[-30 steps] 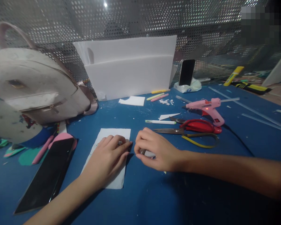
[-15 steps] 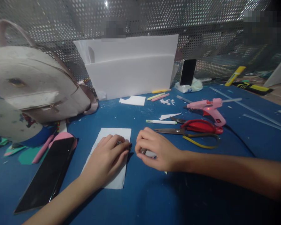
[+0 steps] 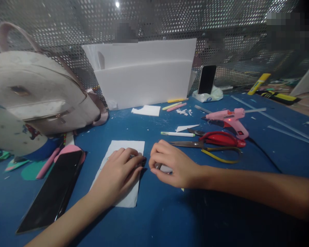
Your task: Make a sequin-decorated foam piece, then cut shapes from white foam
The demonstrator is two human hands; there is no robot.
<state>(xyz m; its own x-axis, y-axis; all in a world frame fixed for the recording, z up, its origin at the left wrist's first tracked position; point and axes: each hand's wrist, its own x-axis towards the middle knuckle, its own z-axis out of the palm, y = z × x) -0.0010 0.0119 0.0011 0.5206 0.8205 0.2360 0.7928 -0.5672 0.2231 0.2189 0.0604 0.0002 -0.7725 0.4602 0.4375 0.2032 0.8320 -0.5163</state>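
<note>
My left hand (image 3: pixel 121 168) rests on a white sheet of paper (image 3: pixel 128 199), fingers curled and thumb pressed in. A small dark tip pokes out at the fingertips; most of that thing is hidden. Just to the right, my right hand (image 3: pixel 172 164) lies on the blue table with its fingers closed round a small whitish-grey object (image 3: pixel 166 168), whose kind I cannot make out. Beyond the right hand lie scissors (image 3: pixel 189 144) with yellow-edged handles, a red-handled cutting tool (image 3: pixel 218 138) and a white pen with green ends (image 3: pixel 177 134).
A pink glue gun (image 3: pixel 229 118) with a lit red light lies at right, its cord trailing forward. A phone (image 3: pixel 51 192) lies at left, before a pale backpack (image 3: pixel 41 89). White boards (image 3: pixel 144 82) stand at the back, near highlighters (image 3: pixel 176 106) and a propped phone (image 3: pixel 207 79).
</note>
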